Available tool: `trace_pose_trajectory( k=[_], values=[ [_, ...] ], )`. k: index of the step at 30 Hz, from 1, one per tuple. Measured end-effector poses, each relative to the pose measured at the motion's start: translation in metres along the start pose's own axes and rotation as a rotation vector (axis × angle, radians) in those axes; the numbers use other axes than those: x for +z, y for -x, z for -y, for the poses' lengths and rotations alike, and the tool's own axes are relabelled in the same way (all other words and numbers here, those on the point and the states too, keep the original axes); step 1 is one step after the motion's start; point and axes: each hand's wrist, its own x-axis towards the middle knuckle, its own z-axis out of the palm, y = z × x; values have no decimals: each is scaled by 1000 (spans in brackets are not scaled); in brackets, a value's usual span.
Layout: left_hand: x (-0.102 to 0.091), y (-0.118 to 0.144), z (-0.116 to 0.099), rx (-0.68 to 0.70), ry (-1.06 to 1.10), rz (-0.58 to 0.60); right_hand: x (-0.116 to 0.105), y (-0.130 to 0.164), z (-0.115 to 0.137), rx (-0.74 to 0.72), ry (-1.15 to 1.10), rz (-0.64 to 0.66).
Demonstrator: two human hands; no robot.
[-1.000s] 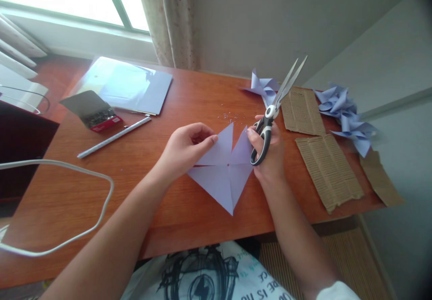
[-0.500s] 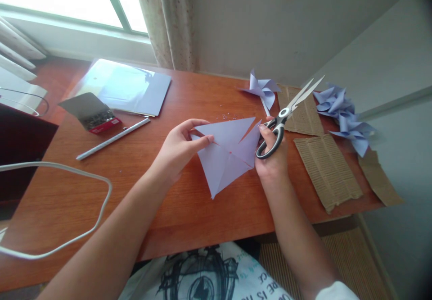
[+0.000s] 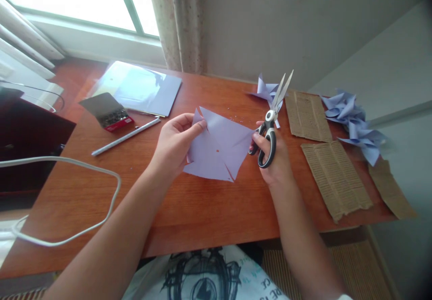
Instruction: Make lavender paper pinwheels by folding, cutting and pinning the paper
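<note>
A square sheet of purple paper (image 3: 221, 140) hangs over the table between my hands, slit inward from its corners and pierced by a small hole in the middle. My left hand (image 3: 175, 144) pinches its left edge between thumb and fingers. With the scissors (image 3: 269, 131) hooked on it, my right hand (image 3: 273, 156) is closed near the sheet's right corner, and the fingertips seem to touch that corner. The blades point up and away, slightly parted. Behind them stands a purple paper pinwheel (image 3: 265, 88), partly covered by the blades.
Brown cardboard pieces (image 3: 335, 178) and more pinwheels (image 3: 344, 106) lie at the right. To the left are an open red box (image 3: 116, 120) of small metal bits, a rolled paper stick (image 3: 126, 137), a clear folder (image 3: 145, 86) and a white cable (image 3: 114, 192).
The paper has been turned so that another slit corner is at my left hand. The scissors have swung to a more upright angle. The view has shifted slightly left.
</note>
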Motion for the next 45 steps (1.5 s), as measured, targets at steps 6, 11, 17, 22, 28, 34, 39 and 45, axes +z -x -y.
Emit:
trace_pose_trajectory(
  k=[6,11,17,22,28,34,39,45],
  values=[
    [0,2,0,-41,-325,217,-10,-3,8,-95,23,-10],
    [5,4,8,36,-522,340,-4,4,4,-19,101,156],
    [4,3,14,154,-659,381,3,10,4,28,107,214],
    [6,5,14,183,-695,395,7,11,3,43,139,226],
    [6,6,16,208,-722,403,10,12,2,26,125,205],
    [6,7,18,251,-722,380,12,12,2,23,138,185],
    [7,8,18,266,-731,409,12,11,0,11,173,206],
    [7,8,18,360,-723,305,11,11,-3,-5,153,175]
  ],
)
